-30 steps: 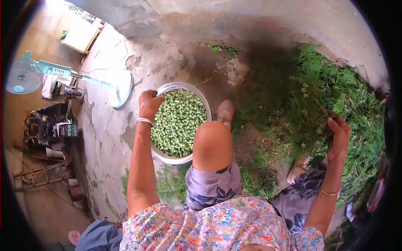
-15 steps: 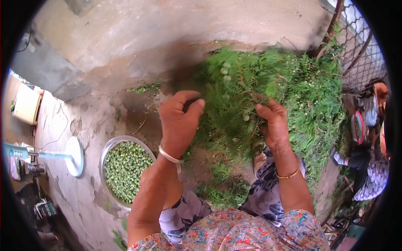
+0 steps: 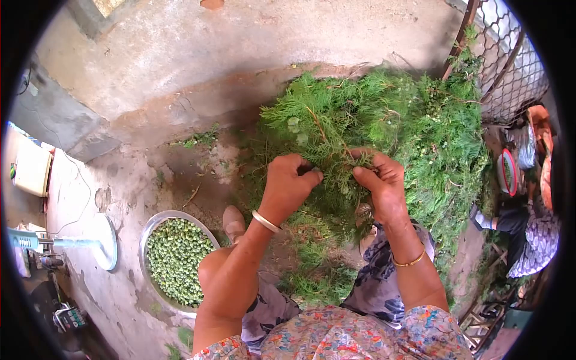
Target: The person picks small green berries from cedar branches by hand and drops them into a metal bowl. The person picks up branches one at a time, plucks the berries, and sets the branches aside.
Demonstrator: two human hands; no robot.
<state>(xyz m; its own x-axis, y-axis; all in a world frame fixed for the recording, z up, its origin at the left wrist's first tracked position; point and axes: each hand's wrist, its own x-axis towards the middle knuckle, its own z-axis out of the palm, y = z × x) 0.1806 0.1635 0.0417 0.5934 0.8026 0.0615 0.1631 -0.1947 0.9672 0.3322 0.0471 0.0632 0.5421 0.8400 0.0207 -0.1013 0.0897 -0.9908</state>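
- Your right grip (image 3: 384, 180) is closed on the stem of the green sprig (image 3: 327, 137), as in the earlier frames; the sprig is up before you, in front of the leafy heap (image 3: 447, 150);
- Your left grip (image 3: 294, 183), over the basin (image 3: 144, 252) a second ago, is now at the sprig's foliage; you cannot tell whether it pinches anything;
- The basin of small green pieces (image 3: 179, 262) sits on the floor (image 3: 114, 312), left of you.
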